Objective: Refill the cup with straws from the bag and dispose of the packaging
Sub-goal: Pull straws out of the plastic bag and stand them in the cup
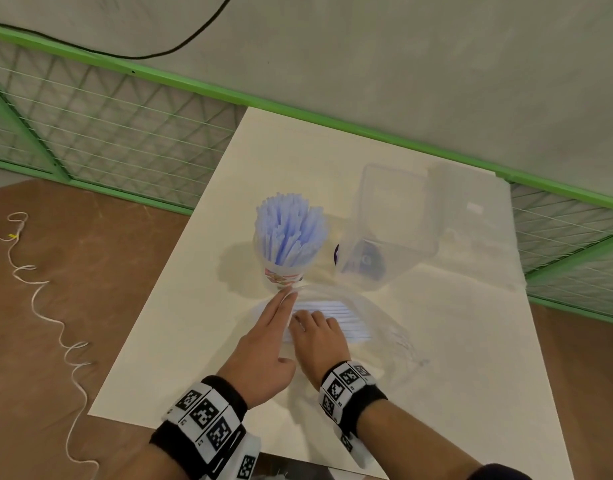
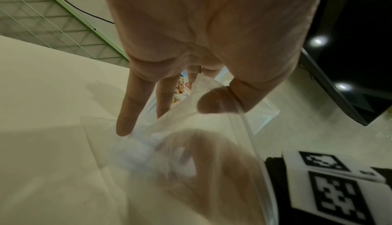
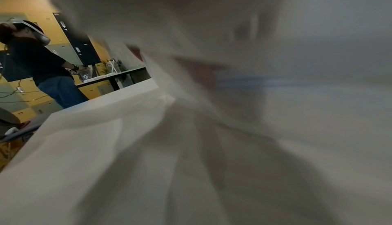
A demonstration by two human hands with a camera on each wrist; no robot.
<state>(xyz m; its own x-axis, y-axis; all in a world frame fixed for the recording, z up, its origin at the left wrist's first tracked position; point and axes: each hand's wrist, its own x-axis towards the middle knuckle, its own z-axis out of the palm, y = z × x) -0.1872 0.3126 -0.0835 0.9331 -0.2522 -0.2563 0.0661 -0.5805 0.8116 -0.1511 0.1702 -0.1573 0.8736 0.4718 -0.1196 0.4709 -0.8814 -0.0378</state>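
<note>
A printed paper cup [image 1: 283,277] stands mid-table, packed with pale blue straws [image 1: 288,233]. Just in front of it a clear plastic bag [image 1: 384,317] lies flat with more straws [image 1: 344,320] inside. My left hand [image 1: 270,327] reaches to the bag's mouth, fingers almost straight, and holds up its top edge [image 2: 199,81]. My right hand [image 1: 318,337] is inside the bag. Through the film [image 2: 212,128] its fingers [image 2: 191,158] look curled around a bundle of straws. The right wrist view is blurred, showing only plastic and blue straws [image 3: 244,79].
A clear plastic bin [image 1: 391,216] with a dark blue object [image 1: 365,263] inside stands right of the cup, its lid [image 1: 471,206] beyond it. The cream table [image 1: 194,341] backs onto a green mesh fence [image 1: 107,133]. A white cord [image 1: 38,299] lies on the floor. Another person [image 3: 42,61] stands far off.
</note>
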